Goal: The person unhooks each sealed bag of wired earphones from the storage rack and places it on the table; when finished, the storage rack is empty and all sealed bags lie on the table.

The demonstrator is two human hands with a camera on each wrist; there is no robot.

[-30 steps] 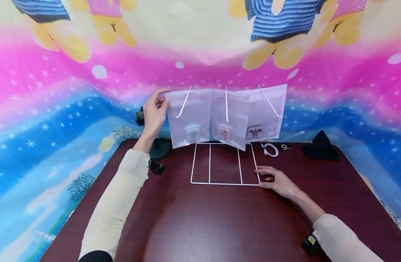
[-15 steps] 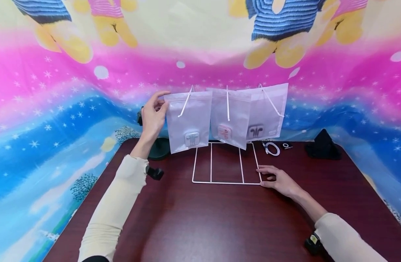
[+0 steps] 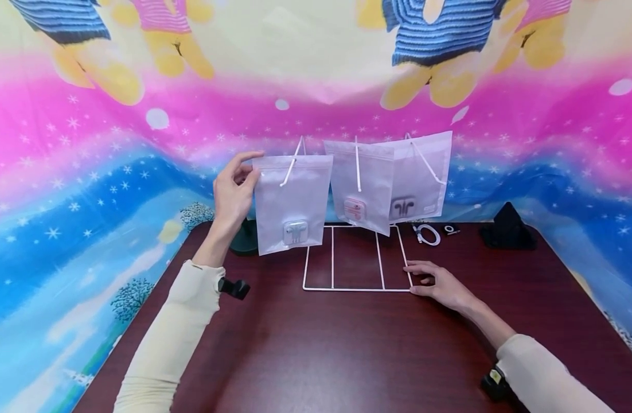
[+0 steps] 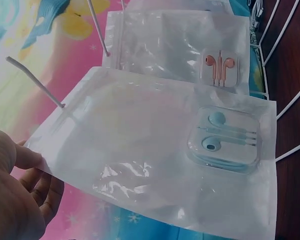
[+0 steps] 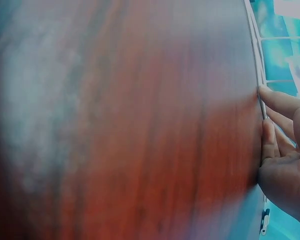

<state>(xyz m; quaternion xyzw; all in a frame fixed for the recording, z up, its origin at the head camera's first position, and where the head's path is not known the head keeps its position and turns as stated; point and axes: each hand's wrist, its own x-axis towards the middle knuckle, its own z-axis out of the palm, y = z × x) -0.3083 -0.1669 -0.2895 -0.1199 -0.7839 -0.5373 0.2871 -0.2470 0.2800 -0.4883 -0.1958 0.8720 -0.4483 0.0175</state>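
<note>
Two hands, left hand [image 3: 233, 192] raised pinching earphone bag [image 3: 291, 203], right hand [image 3: 440, 285] flat on wire rack [image 3: 356, 288]

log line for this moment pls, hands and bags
left hand pinches bag with blue earphones at top corner, off its peg | right hand flat on white wire rack base | two bags hang

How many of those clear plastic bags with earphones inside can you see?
3. The left bag is pinched by the left hand; the middle bag and right bag hang on the white rack.
</note>
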